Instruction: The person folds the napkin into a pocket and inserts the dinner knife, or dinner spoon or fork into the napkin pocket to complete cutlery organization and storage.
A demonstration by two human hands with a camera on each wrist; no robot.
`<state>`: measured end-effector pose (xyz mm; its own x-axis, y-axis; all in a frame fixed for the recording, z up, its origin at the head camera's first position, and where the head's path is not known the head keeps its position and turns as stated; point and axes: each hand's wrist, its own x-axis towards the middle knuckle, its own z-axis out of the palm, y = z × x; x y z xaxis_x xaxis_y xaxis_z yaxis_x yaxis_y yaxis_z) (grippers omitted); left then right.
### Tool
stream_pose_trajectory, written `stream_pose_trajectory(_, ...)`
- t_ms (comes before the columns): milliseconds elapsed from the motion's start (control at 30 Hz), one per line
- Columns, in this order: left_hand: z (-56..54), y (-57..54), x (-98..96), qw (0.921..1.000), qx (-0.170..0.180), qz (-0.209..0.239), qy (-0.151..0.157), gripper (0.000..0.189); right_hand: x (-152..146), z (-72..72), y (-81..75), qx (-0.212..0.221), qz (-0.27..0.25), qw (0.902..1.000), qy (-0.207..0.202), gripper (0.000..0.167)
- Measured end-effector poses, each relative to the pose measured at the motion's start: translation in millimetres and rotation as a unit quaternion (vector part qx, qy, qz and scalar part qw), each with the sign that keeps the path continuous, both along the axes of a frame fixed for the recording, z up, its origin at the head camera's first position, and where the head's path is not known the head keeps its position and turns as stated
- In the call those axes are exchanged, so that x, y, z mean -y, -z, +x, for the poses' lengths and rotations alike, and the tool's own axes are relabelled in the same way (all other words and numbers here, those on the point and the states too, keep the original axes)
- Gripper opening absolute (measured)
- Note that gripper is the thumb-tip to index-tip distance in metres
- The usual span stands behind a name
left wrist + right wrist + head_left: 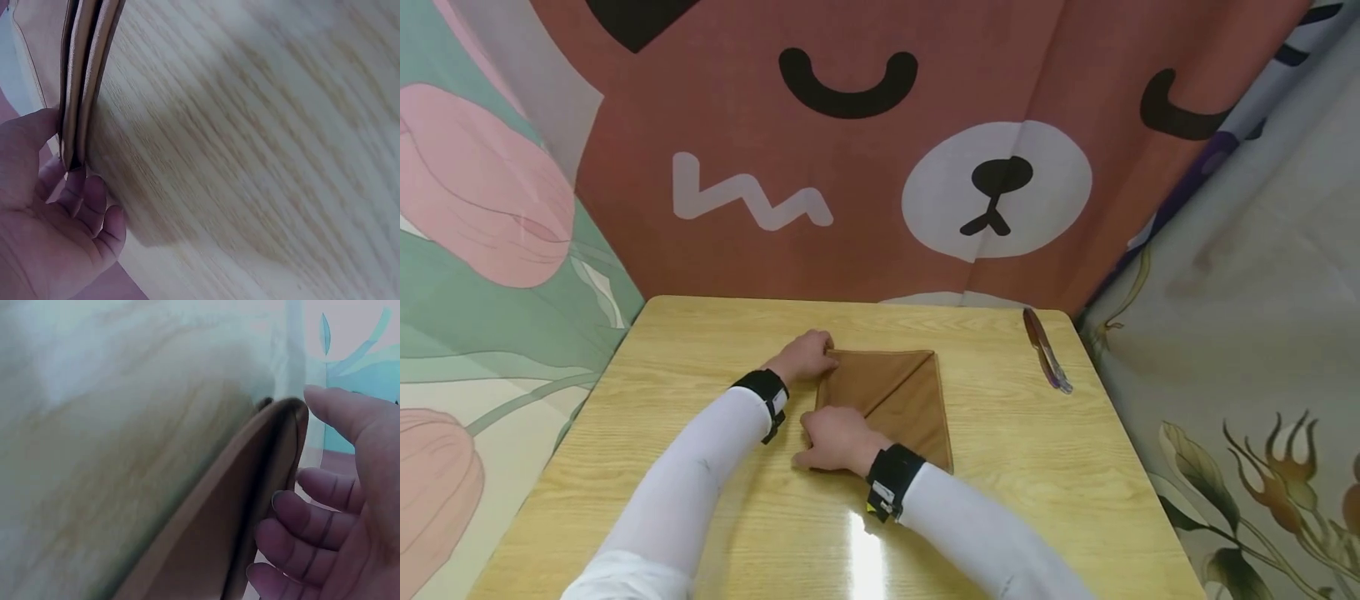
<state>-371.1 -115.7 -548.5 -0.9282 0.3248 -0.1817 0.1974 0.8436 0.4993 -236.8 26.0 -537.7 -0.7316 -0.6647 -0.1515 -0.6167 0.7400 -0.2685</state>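
Note:
A brown cloth napkin (904,400), folded into a square of several layers, lies on the wooden table with a diagonal fold line across its top. At its far left corner my left hand (805,357) pinches the stacked layers, thumb on one face and fingertips on the other. In the left wrist view the folded edges of the napkin (84,81) show side by side. My right hand (844,439) grips the near left corner. The right wrist view shows its thumb (340,409) at the corner's tip and curled fingers along the cloth (206,544).
A slim brown item with a clear, shiny end (1045,350) lies at the table's far right; its kind is unclear. Printed curtains (865,250) hang behind and along both sides of the wooden table (715,329).

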Motion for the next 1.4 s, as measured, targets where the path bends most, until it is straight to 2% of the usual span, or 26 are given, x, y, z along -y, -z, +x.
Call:
stream_pose_trajectory(200, -4.7, 3.1, 0.3, 0.9996, 0.016, -0.017, -0.013, 0.03, 6, 3.5, 3.1, 0.007, 0.022, 0.9997, -0.009, 0.036)
stream_pose_trajectory(367, -1.4, -2.3, -0.9, 0.999, 0.034, -0.015, -0.027, 0.03, 7, 2.2, 6.1, 0.01, 0.03, 0.9994, -0.014, 0.032)
stream_pose_trajectory(567, 2.6, -8.5, -3.9, 0.9968, 0.052, 0.043, -0.041, 0.031, 7, -1.5, 10.9, 0.033, 0.026, 0.9991, -0.007, 0.03)
stream_pose_trajectory(733, 0.5, -8.7, -6.5, 0.9933, 0.063, 0.083, -0.05, 0.027, 6, -3.1, 12.0, 0.048, 0.028, 0.9984, -0.009, 0.027)
stream_pose_trajectory(933, -3.6, -6.2, -8.8, 0.9912, 0.058, 0.103, -0.06, 0.022, 5, 1.6, 3.5, 0.058, 0.029, 0.9978, -0.013, 0.042)
stream_pose_trajectory(1133, -5.8, -11.6, -14.3, 0.9912, 0.055, 0.109, -0.052, 0.02, 3, 4.7, -0.1, 0.055, 0.023, 0.998, -0.021, 0.023)
stream_pose_trajectory(1267, -8.5, -14.6, -14.6, 0.9914, 0.055, 0.113, -0.037, 0.02, 0, 3.4, 1.4, 0.062, 0.012, 0.9975, -0.03, 0.021)
stream_pose_trajectory(1400, -8.0, -18.5, -10.9, 0.9925, 0.053, 0.11, -0.004, 0.018, -3, 1.7, 0.8, 0.08, -0.001, 0.9957, -0.047, 0.02)
